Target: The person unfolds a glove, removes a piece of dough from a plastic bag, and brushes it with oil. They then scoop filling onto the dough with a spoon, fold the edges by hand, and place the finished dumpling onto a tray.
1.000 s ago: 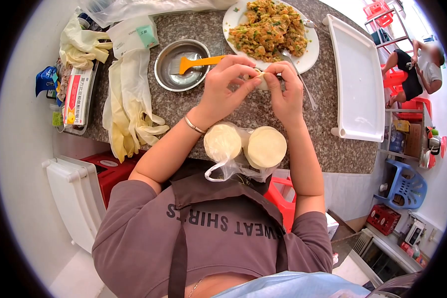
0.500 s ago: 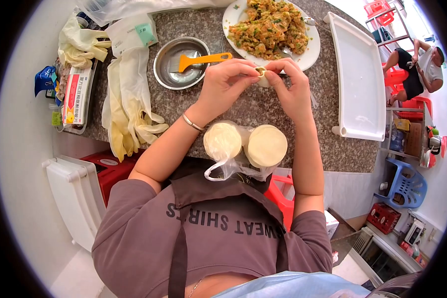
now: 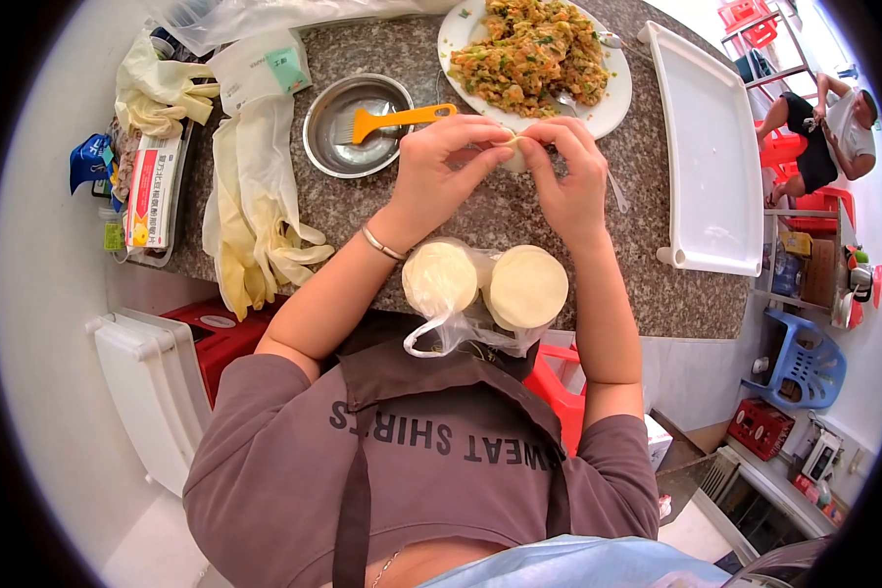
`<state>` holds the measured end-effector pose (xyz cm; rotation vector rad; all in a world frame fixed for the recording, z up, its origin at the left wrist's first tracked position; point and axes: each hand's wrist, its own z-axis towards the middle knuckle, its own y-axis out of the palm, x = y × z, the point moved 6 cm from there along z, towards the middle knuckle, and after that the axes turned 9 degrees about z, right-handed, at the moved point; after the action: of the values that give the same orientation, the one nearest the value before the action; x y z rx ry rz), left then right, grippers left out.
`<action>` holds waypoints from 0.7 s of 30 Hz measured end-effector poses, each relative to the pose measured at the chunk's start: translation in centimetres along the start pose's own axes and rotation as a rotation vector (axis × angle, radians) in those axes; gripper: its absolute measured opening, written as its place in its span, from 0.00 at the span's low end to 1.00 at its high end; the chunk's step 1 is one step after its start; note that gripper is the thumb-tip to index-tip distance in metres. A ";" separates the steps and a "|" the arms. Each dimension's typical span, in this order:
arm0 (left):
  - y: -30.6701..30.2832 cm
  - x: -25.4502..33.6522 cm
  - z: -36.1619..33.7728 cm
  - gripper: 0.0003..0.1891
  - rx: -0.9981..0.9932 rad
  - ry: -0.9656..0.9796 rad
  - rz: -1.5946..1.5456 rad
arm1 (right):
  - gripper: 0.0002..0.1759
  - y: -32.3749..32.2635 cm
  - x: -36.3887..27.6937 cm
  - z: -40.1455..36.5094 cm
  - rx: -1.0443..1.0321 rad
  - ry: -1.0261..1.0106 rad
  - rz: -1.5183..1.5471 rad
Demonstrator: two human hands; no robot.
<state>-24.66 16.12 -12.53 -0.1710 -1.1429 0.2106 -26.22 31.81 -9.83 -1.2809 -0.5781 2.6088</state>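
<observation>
1. Now, head view, the hands: the left hand (image 3: 441, 169) and the right hand (image 3: 570, 178) meet fingertip to fingertip just on the near side of the plate (image 3: 619, 110). Both are closed in a pinch on one small dumpling (image 3: 511, 154), held up off the counter (image 3: 505, 223)
2. Head view, the dumpling: only a pale sliver of dough shows between thumbs and forefingers. Whether its seam is closed all the way round cannot be told
3. Head view, the change: half a second ago the hands stood a touch closer to the plate and more of the folded edge showed. They have since drawn back slightly, and the fingers cover more of the dough. I judge that the pinching has moved along the seam, so the sealing looks well on but is not shown finished
4. Head view, around the plate: it carries a heap of chopped filling (image 3: 529, 49), and a spoon (image 3: 613, 188) has its handle running out past the near rim. Left of the plate a metal bowl (image 3: 316, 137) holds an orange brush (image 3: 402, 118), and farther left lie yellow rubber gloves (image 3: 255, 196). Right of the plate stands a white tray (image 3: 706, 147). Nearer the person than the plate sit two stacks of round wrappers (image 3: 527, 287) in a clear bag
5. Head view, far right of the plate: beyond the counter another person (image 3: 823, 137) sits among red stools, well apart from these hands
</observation>
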 end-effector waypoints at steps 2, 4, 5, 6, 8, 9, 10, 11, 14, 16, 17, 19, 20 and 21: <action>0.1 0.2 0.0 0.09 -0.024 0.062 0.020 | 0.04 0.0 0.1 -0.1 0.041 0.041 0.057; 0.2 0.1 0.1 0.09 -0.051 0.078 0.065 | 0.04 0.1 0.1 -0.2 0.063 0.067 0.109; 0.2 0.1 0.1 0.09 -0.076 0.093 0.112 | 0.03 0.2 0.3 -0.2 0.084 0.092 0.164; 0.3 0.2 0.2 0.09 -0.071 0.093 0.115 | 0.03 0.3 0.5 -0.3 0.080 0.089 0.167; 0.3 -0.3 0.4 0.06 -0.005 -0.011 -0.058 | 0.04 0.4 2.5 -1.0 0.117 0.303 0.328; 0.2 -0.4 0.3 0.06 -0.002 -0.013 -0.059 | 0.04 0.2 2.6 -0.9 0.113 0.304 0.328; 0.2 -0.7 0.2 0.07 -0.036 -0.014 -0.044 | 0.05 0.2 2.6 -0.6 0.058 0.266 0.333; 0.2 -0.9 0.1 0.07 -0.070 -0.016 -0.028 | 0.05 0.3 2.3 -0.4 0.003 0.228 0.337; 0.1 -0.3 0.1 0.06 -0.066 0.011 0.032 | 0.06 0.0 1.3 0.3 -0.046 0.184 0.249; 0.2 0.0 0.2 0.05 -0.043 0.048 0.061 | 0.06 0.0 0.8 0.5 -0.070 0.182 0.242; 0.1 0.3 0.2 0.05 -0.018 0.087 0.090 | 0.05 0.1 0.7 0.5 -0.094 0.178 0.235; 0.2 0.4 0.2 0.05 -0.017 0.094 0.102 | 0.05 0.2 0.7 0.3 -0.092 0.170 0.212; 0.2 0.5 0.2 0.05 -0.013 0.103 0.115 | 0.05 0.1 0.6 0.3 -0.091 0.159 0.187; 0.3 0.7 0.2 0.05 -0.016 0.103 0.114 | 0.05 0.3 0.7 0.2 -0.089 0.161 0.186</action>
<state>-24.59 16.55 -11.94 -0.2590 -1.0331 0.2907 -26.78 31.71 -10.32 -1.6274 -0.5782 2.6162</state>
